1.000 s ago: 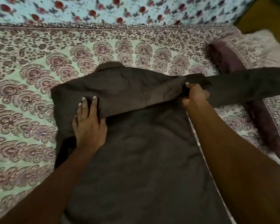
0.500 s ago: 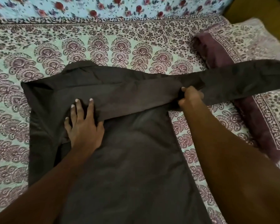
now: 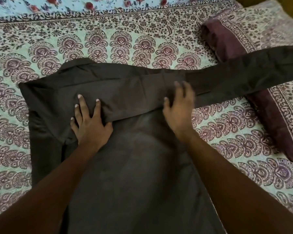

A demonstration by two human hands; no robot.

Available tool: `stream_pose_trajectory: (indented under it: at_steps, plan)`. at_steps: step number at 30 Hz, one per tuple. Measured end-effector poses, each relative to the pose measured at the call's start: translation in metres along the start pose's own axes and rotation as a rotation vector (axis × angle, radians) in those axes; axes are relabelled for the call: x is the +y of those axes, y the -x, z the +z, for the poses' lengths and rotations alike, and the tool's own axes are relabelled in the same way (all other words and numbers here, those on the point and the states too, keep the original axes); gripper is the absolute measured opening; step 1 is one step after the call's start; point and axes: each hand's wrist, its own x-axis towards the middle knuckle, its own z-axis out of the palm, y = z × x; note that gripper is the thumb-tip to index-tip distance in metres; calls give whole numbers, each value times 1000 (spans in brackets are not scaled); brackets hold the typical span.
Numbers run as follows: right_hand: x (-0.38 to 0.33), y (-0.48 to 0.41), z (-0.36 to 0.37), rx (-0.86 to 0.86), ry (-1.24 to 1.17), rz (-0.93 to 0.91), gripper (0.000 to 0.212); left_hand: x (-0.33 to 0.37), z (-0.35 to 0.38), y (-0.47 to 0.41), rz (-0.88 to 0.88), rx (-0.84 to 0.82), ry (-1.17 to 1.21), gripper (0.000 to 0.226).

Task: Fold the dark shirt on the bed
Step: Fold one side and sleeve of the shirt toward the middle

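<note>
The dark brown shirt (image 3: 135, 166) lies back up on the patterned bed, its collar at the far side. One sleeve is folded across the upper back. The other sleeve (image 3: 243, 73) stretches out to the right over a pillow. My left hand (image 3: 89, 123) presses flat on the folded sleeve, fingers spread. My right hand (image 3: 180, 107) lies flat and open on the shirt's right shoulder area, slightly blurred, holding nothing.
The bed sheet (image 3: 108, 43) has a pale green ground with maroon paisley motifs. A pillow (image 3: 260, 36) with a maroon border lies at the right, partly under the outstretched sleeve. A floral blue cloth (image 3: 74, 5) runs along the far edge.
My right hand let go of its pinch on the shirt at the right shoulder and now lies flat and open there. My left hand stayed pressed down. The view shifted slightly.
</note>
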Motion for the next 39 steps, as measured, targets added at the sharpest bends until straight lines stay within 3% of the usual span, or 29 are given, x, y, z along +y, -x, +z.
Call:
stream_pose_trajectory:
  at_steps: [2,4,7,9,12,14,17,19,21,23,28,32,37,39]
  plan:
    - [-6,8,12,-295,112,-202,54,2,-10,4,64,31,17,86]
    - [-13,9,17,-454,200,-178,55,-3,-18,15,74,74,-25,90]
    - [-30,13,19,-450,251,-88,65,-20,-18,38,26,72,-21,87]
    - [-53,27,21,-455,245,-244,68,-34,-14,48,18,-2,25,83]
    - [-82,49,31,-606,234,-526,64,-48,-19,55,71,-13,206,73]
    - [-92,55,39,-643,220,-456,63,-54,-28,70,26,86,281,59]
    - [-108,60,46,-595,224,-320,68,-66,-37,117,-172,189,173,47]
    - [-124,76,50,-570,234,-421,75,-83,-35,153,-278,183,172,48]
    - [-136,95,53,-632,217,-616,81,-101,-30,188,-284,169,177,48]
    - [-141,107,58,-681,205,-682,86,-116,-29,217,-266,140,162,46]
    - [-158,127,59,-556,212,-510,80,-137,-42,280,-280,-55,78,44]
    - [-169,195,43,-460,88,-552,56,-143,-52,327,-232,-183,24,73]
    - [-173,295,21,-717,-154,-248,30,-154,-66,371,-287,-460,1,93]
    - [-173,323,13,-784,-181,-137,44,-157,-71,391,-277,-484,1,93]
